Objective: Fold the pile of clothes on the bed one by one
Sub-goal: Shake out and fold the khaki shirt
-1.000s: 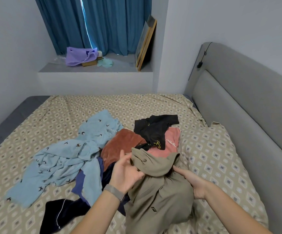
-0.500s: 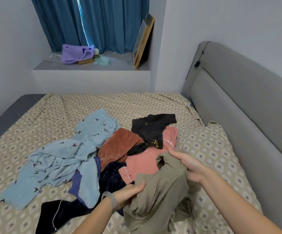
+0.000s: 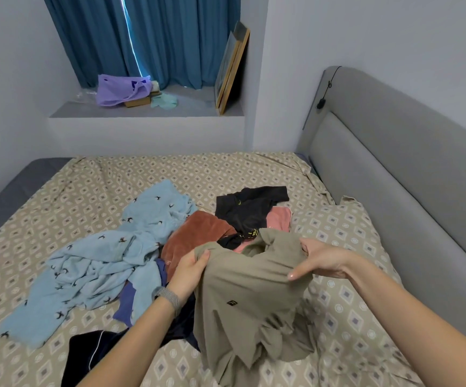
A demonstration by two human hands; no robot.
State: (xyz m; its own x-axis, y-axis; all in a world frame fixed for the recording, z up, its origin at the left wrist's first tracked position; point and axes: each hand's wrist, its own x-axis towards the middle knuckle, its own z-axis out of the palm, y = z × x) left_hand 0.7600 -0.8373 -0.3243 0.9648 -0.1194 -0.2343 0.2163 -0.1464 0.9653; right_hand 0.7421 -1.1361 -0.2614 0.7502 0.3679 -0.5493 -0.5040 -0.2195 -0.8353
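Soft, light, limp olive shirt (image 3: 248, 297) pinched at its shoulders by left hand (image 3: 188, 270) and right hand (image 3: 321, 258), above the bed (image 3: 337, 317); best held there.

One head-worn wide-angle view looks forward and down, close over the bed (image 3: 226, 174) toward the far wall

The bed (image 3: 170, 174), under a diamond-patterned sheet, carries a pile of clothes (image 3: 198, 241); a matching pillow (image 3: 346, 236) lies beside it.
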